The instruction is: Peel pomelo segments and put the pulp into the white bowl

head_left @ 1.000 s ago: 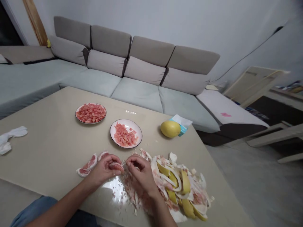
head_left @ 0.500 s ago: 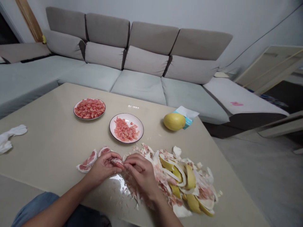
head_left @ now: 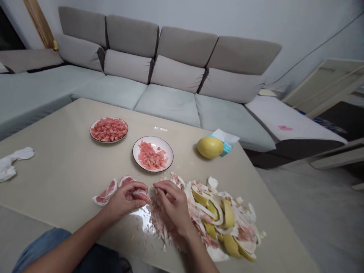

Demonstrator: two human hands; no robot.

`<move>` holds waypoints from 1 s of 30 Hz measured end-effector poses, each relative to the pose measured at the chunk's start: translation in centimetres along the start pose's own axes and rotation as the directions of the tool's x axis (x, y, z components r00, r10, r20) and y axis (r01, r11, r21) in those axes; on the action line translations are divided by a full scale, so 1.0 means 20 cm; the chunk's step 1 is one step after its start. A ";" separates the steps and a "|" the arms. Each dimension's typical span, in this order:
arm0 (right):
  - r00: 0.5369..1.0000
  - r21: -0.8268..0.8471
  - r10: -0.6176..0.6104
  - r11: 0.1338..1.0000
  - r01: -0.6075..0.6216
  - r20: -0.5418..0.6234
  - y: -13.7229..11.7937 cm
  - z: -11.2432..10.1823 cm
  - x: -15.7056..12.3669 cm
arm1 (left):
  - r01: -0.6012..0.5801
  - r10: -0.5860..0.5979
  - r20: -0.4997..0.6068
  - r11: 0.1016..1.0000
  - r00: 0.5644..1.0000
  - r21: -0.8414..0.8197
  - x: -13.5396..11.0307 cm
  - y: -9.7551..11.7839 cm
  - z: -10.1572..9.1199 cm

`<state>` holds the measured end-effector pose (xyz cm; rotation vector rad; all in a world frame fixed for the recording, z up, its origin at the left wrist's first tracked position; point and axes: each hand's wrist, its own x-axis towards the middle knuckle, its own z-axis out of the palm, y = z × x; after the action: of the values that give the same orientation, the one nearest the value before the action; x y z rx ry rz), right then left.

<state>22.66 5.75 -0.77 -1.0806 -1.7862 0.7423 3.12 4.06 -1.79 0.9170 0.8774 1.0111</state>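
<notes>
My left hand [head_left: 123, 201] is closed around a pink pomelo segment [head_left: 141, 195], thumb below and fingers above. Just right of it, my right hand [head_left: 175, 206] pinches a thin whitish piece of membrane [head_left: 151, 192] at the segment's end. More unpeeled pomelo segments [head_left: 108, 190] lie on the table beyond my left wrist. Under and beside my right hand spreads a heap of yellow peel [head_left: 229, 214], white pith and torn membrane. Beyond both hands stands a white plate [head_left: 168, 148] with some pink pomelo flesh [head_left: 152, 157].
A second plate [head_left: 91, 133], heaped with pomelo flesh, stands farther left on the table [head_left: 68, 151]. A whole yellow pomelo [head_left: 210, 147] rests by a blue tissue pack [head_left: 226, 148] at the right. Crumpled white tissue [head_left: 14, 162] lies at far left. A sofa [head_left: 170, 102] lines the back.
My right hand's fingertips have drawn slightly up and away from the segment, with a whitish membrane piece now showing between the hands. My left hand stays nearly still.
</notes>
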 end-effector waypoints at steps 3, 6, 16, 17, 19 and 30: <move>0.999 -0.060 0.009 0.998 -0.007 0.032 -0.02 0.01 -0.01 | -0.022 0.022 -0.033 1.000 0.999 0.013 0.01 0.01 0.00; 1.000 -0.124 -0.009 0.992 0.008 -0.008 -0.03 0.00 -0.01 | -0.013 0.012 -0.125 1.000 0.992 -0.005 0.01 0.03 0.01; 0.978 -0.057 -0.087 0.993 0.100 0.188 -0.05 -0.05 0.00 | 0.204 -0.212 -0.058 0.970 0.975 -0.130 -0.01 0.02 0.02; 0.976 -0.078 -0.079 0.992 0.097 0.201 -0.05 -0.05 0.00 | 0.205 -0.208 -0.010 0.971 0.978 -0.119 -0.02 -0.01 0.03; 0.974 -0.127 -0.055 0.988 0.084 0.220 -0.04 -0.07 0.00 | 0.200 -0.195 0.072 0.976 0.978 -0.083 -0.02 -0.06 0.03; 0.994 -0.070 0.078 0.995 -0.073 0.072 0.01 -0.08 0.01 | 0.104 -0.089 -0.078 0.972 0.993 0.210 -0.02 -0.10 0.06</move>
<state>24.24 6.16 -0.18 -1.1845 -1.8536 0.7822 4.59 2.93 -3.07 1.0151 1.0937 0.8791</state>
